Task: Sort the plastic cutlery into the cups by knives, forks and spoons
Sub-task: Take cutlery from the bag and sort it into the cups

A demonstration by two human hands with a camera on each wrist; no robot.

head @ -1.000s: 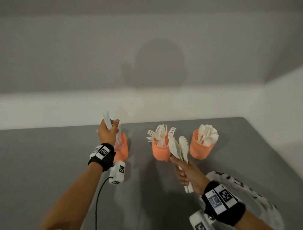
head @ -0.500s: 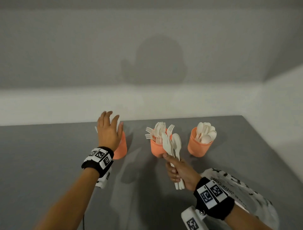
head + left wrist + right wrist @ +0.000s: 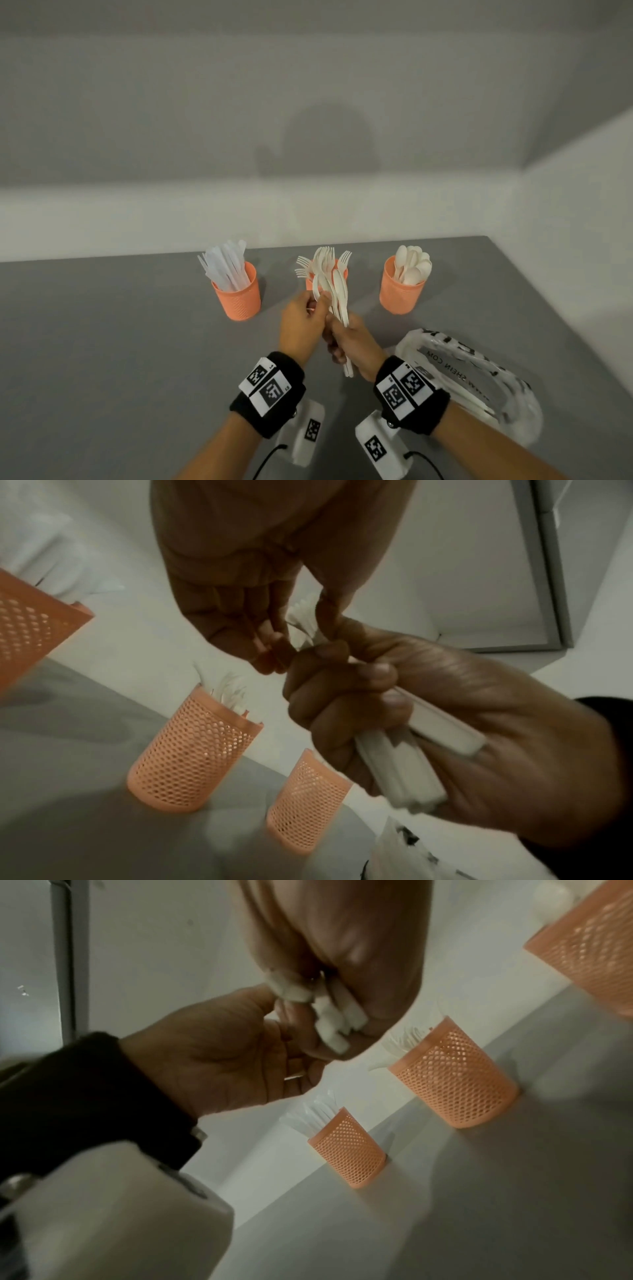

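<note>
Three orange mesh cups stand in a row: knives cup (image 3: 236,298), forks cup (image 3: 310,283) partly hidden behind my hands, spoons cup (image 3: 400,296). My right hand (image 3: 342,337) grips a bundle of white cutlery (image 3: 339,294) by the handles, heads up, in front of the forks cup. My left hand (image 3: 317,303) pinches one piece at the bundle's left side; I cannot tell which kind. In the left wrist view the handles (image 3: 404,772) stick out below the right fist. In the right wrist view the handle ends (image 3: 332,1020) show under the right hand (image 3: 342,996), with the left hand (image 3: 240,1053) beside them.
A clear printed plastic bag (image 3: 479,373) with several white pieces inside lies on the grey table (image 3: 120,342) at the right, close to my right wrist. A white wall runs behind the cups and along the table's right side.
My left hand let a knife go into the left cup, then moved right to the bundle and took hold of a piece. The right hand drew the bundle slightly nearer.
</note>
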